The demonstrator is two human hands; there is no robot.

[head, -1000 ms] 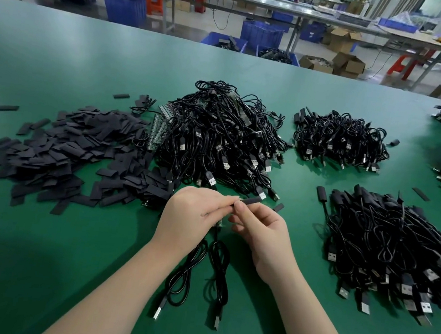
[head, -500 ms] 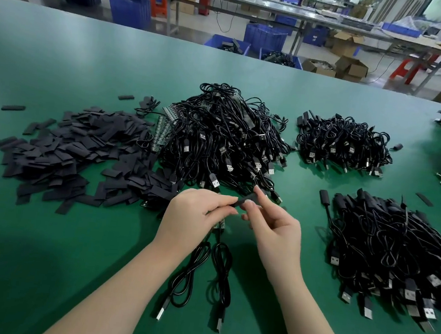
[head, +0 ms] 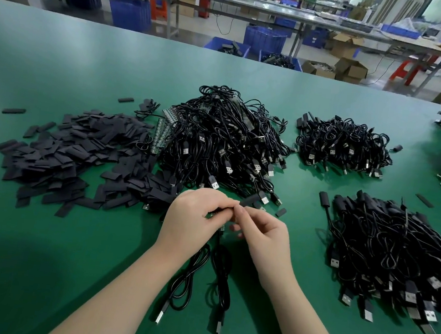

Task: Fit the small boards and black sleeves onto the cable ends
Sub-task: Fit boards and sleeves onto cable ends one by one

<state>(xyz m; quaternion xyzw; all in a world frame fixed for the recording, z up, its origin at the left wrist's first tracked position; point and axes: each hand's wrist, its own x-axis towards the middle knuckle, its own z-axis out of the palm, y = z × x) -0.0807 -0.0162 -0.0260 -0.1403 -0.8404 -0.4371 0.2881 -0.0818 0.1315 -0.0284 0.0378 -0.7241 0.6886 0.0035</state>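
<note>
Black sleeve (head: 250,199) pinched between left hand (head: 194,216) and right hand (head: 263,236), jutting up and right past the fingertips, just above the green counter (head: 38,256). Board barely visible under the left fingers. Best kept in line with the cable end and slid on straight, without crushing the tube flat. Two cables (head: 207,272) trailing near from the grip. Loose sleeves (head: 72,155) heaped left, unfinished cables (head: 225,140) beyond, finished bundle (head: 396,250) right.

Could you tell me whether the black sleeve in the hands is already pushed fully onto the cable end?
Not fully: most of the sleeve sticks out past the fingertips. Its inner end is hidden.
</note>
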